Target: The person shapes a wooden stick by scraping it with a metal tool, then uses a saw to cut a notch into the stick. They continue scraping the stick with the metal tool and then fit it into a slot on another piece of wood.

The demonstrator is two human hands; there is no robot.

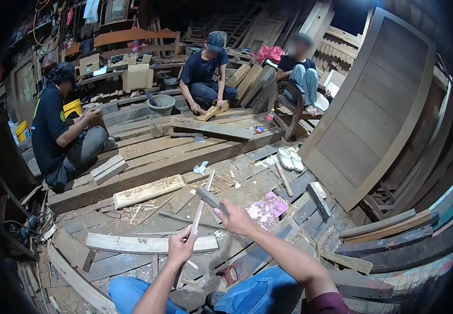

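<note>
Slanting away from the seated person's blue jeans (255, 289), a long pale wooden strip (198, 215) is gripped by the left hand (181, 246), while the right hand (238, 219), farther out, grasps a shorter dark block-like tool (210, 200) angled across it, contact unclear.

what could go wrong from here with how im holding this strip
The dark tool in your right hand might slip along the wood strip and hit your left hand, which grips it lower down. What looks like a handsaw lies close to your jeans and could nick a leg if you shift.
</note>
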